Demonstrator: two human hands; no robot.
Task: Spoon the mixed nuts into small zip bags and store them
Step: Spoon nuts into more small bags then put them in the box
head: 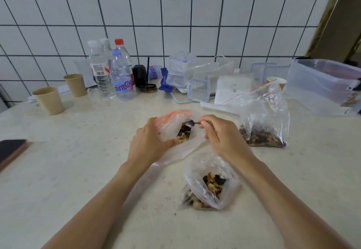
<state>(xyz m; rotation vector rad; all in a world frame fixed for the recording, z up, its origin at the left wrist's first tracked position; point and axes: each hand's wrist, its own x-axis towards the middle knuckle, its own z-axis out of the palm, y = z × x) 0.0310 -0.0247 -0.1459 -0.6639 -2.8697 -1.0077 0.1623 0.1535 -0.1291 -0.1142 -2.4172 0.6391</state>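
Observation:
My left hand [150, 141] grips a small clear zip bag [172, 125] with a red seal, holding its mouth open; mixed nuts show inside. My right hand [220, 133] pinches a metal spoon [190, 123], whose bowl sits at the bag's mouth above the nuts. A second small bag [211, 184] with nuts lies on the table just below my right wrist, its mouth open. A large zip bag of mixed nuts [261, 123] stands to the right, apart from both hands.
Along the tiled wall stand several water bottles [109, 73], two paper cups [49, 100], clear lidded boxes [181, 73] and a big clear bin [324, 84]. A dark phone [11, 149] lies at the left table edge.

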